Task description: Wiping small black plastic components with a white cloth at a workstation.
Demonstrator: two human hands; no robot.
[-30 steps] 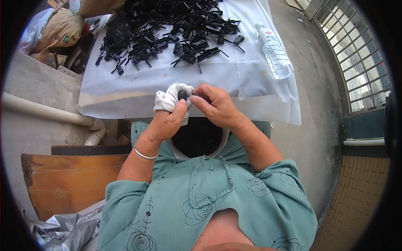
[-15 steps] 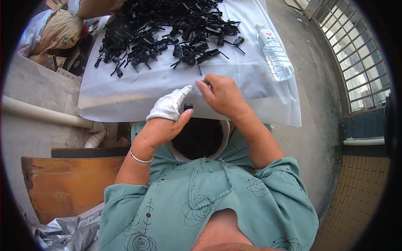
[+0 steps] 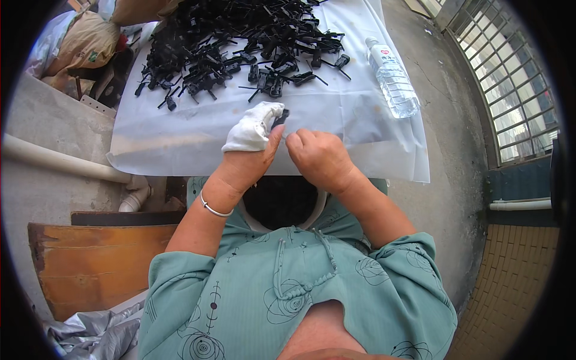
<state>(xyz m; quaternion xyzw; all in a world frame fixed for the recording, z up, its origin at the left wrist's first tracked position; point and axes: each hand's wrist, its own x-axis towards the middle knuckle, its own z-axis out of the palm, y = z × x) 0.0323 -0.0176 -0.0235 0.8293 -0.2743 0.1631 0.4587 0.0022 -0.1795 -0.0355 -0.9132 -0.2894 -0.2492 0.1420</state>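
White-sheeted tbl (image 3: 366, 141): L hand (image 3: 251, 135) grips blk pc (image 3: 280, 118), R hand (image 3: 322, 158) just beside.

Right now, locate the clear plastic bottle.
In the head view, the clear plastic bottle is near the right edge of the white plastic sheet, to the right of the heap of small black plastic parts.

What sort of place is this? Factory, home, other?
Looks like an improvised work spot, perhaps in a yard or passageway: a plastic-covered table bearing a heap of small black parts, with bare concrete floor and a metal grille to the right.
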